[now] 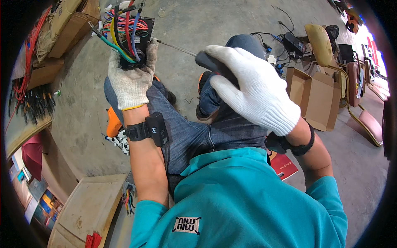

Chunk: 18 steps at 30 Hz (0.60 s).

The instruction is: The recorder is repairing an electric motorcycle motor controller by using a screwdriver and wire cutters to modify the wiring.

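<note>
The left hand (129,82) holds one black box (144,40) with coloured wires (129,25); the right hand (257,87) holds a screwdriver (209,63), pointing toward it.

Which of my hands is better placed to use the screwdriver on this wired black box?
Probably your right hand: it grips the screwdriver by its handle, shaft pointing toward the black box. Your left hand is busy holding that box.
</note>
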Available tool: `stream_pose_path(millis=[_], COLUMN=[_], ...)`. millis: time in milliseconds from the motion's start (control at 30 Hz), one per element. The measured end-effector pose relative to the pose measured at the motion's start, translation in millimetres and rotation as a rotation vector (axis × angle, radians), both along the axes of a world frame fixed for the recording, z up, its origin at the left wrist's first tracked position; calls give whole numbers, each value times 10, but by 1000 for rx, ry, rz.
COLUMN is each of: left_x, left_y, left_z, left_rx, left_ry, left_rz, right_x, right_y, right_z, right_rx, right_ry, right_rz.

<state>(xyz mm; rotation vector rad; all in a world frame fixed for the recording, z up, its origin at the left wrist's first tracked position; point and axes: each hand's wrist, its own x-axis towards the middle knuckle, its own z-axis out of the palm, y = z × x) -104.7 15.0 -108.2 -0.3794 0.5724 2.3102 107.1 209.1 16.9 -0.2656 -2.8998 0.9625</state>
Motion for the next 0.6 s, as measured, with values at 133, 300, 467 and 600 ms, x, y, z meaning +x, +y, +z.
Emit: stream_pose_path(millis=[133, 300, 467, 600], left_x=[51, 85, 83, 86], left_y=[72, 121, 125, 122], left_z=[18, 114, 85, 76], left_rx=[-102, -218, -208, -165], left_ry=[95, 40, 63, 31], left_rz=[15, 59, 73, 98], right_x=[-108, -144, -184, -196], right_y=[-32, -73, -95, -102], right_z=[-144, -134, -179, -184], right_rx=[82, 102, 117, 127], right_ry=[75, 56, 65, 95], right_rz=[27, 24, 27, 35])
